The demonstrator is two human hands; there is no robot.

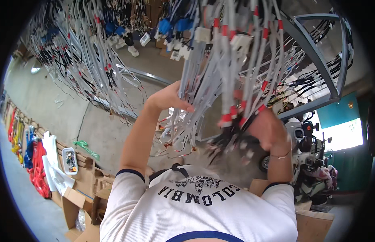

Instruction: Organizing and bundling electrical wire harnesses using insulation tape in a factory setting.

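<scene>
A dense curtain of white and grey wire harnesses with red tape bands and white plastic connectors (219, 68) hangs from overhead and fills the upper half of the view, its strands too many to count, their long axis running from upper right down toward lower left, loose ends pointing at the concrete floor (54, 101). A grey-blue welded metal frame (316, 52) stands at upper right, more bundles draped over it. Below, a person in a white short-sleeved shirt with dark trim (199, 205) raises both arms into the wires. The left hand (171, 99) lies on the near side of the bundle, thumb stretched across the strands and palm against them; whether its fingers close behind the wires cannot be told. The right hand (268, 129), a thin bracelet at the wrist, is curled around a blurred cluster of dark-ended wires (235, 133), its grip closed on them. Brown cardboard boxes (80, 205) sit open at lower left, their number and contents unclear. One small clear plastic tray (69, 160) on cardboard holds mixed small parts. A heap of red fabric (38, 169) lies along the left edge.
</scene>
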